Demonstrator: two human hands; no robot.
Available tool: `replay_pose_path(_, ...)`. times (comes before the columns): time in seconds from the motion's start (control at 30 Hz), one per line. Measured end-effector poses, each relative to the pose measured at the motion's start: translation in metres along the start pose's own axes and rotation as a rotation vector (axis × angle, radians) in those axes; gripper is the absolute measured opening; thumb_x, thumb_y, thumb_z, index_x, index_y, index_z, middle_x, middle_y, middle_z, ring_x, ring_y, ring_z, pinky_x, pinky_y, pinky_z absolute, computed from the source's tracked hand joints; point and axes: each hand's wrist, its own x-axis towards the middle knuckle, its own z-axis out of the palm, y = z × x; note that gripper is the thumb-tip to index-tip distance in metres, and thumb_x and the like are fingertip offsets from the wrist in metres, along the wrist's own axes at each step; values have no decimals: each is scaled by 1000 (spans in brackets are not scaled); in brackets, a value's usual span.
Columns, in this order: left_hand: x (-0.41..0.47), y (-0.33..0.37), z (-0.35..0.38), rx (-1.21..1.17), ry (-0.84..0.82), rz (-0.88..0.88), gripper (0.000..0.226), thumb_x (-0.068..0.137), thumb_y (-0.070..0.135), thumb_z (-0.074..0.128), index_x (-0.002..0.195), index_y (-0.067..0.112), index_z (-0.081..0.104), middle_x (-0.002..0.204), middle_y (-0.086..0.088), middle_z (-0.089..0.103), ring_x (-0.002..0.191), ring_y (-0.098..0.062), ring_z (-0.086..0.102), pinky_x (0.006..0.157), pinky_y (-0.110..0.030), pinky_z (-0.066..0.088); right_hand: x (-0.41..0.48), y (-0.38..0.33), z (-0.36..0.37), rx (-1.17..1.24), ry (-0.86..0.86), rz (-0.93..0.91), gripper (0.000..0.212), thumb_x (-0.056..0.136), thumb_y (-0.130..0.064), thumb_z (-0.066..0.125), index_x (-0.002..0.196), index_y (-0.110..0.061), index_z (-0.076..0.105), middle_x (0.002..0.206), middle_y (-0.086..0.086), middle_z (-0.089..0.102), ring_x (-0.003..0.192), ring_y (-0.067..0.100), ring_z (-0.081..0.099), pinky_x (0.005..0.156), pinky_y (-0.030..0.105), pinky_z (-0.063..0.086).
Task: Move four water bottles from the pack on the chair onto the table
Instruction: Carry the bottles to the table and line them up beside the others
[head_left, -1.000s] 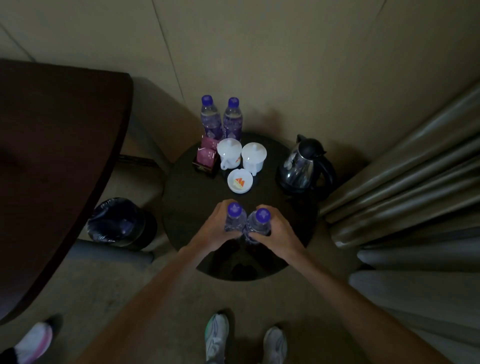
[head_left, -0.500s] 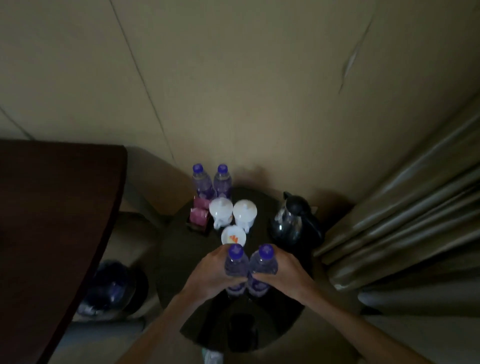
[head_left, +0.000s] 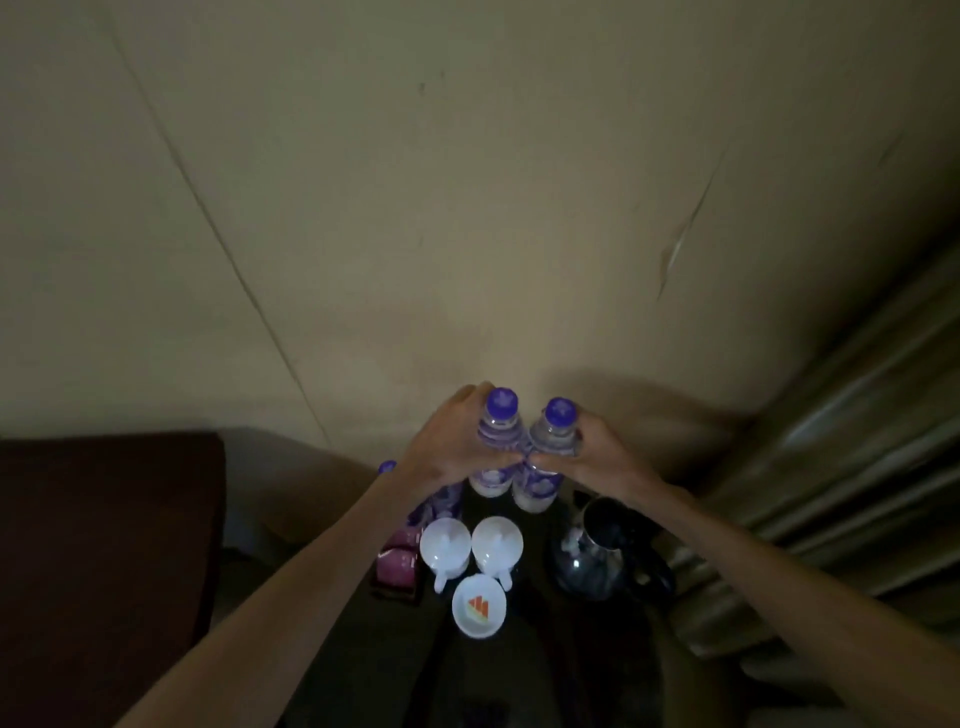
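I hold two clear water bottles with purple caps side by side over the far part of the small round dark table (head_left: 524, 670). My left hand (head_left: 451, 446) is wrapped around the left bottle (head_left: 500, 441). My right hand (head_left: 597, 453) grips the right bottle (head_left: 551, 457). Both bottles are upright and touch each other, above and behind the two white cups. Another bottle (head_left: 441, 501) stands on the table at the back left, mostly hidden behind my left forearm; only a purple cap (head_left: 387, 466) and part of a body show.
Two white lidded cups (head_left: 445, 543) (head_left: 497, 543), a white round lid with an orange mark (head_left: 479, 605), a pink packet holder (head_left: 397, 564) and a dark kettle (head_left: 602, 551) stand on the table. A dark desk (head_left: 104, 545) is at left, curtains (head_left: 857, 415) at right, a wall behind.
Both hands have carried the two bottles from the table's near side forward, past the cups toward the back. The camera has tilted up toward the wall.
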Motion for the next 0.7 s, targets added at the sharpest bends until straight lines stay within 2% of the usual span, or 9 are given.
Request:
replay_pose_path(0.17,24,-41,30,-29,-14,-98,50,62,30,88,99,16,57,103,-4,61,91,-20,61,78,-35,51,27,49,25,30,-48,28,40,58,-41,83,92,-40,61,96,1,73,90,18,72,85,54,57)
replay_pose_path(0.23,27,-57,42,-9,-29,-114,50,60,31,88,95,19,54,101,-5,60,90,-23,61,76,-37,50,33,65,33,47,-76,31,42,59,-41,83,94,-37,61,101,4,73,95,22,71,87,54,56)
replay_pose_path(0.33,30,-76,55,32,-47,-156,49,60,37,87,93,23,53,97,-3,62,87,-23,62,73,-36,49,39,78,43,49,-106,12,36,64,-42,77,96,-41,60,103,-2,71,100,18,69,88,46,56)
replay_pose_path(0.43,30,-90,64,115,-74,-217,54,58,44,85,96,21,56,94,2,64,88,-23,63,70,-31,45,45,91,53,2,-133,-13,26,77,-26,75,94,-40,59,98,-6,69,98,14,68,86,43,55)
replay_pose_path(0.5,28,-99,70,227,-99,-177,60,58,51,84,100,20,56,98,0,67,91,-24,63,76,-30,41,48,100,58,5,-133,3,28,83,-15,74,92,-35,58,95,-8,67,95,9,67,86,38,54)
replay_pose_path(0.57,27,-106,75,352,-123,-122,65,58,59,81,104,21,56,101,-1,68,95,-26,62,88,-33,37,51,108,61,20,-141,20,31,85,-11,73,93,-35,56,94,-11,65,93,2,65,86,32,52)
replay_pose_path(0.7,27,-115,80,421,-111,-107,62,60,62,78,101,20,59,95,-2,69,95,-26,63,95,-34,33,58,120,68,52,-171,9,17,82,-19,71,95,-23,61,95,0,69,96,21,68,90,45,54)
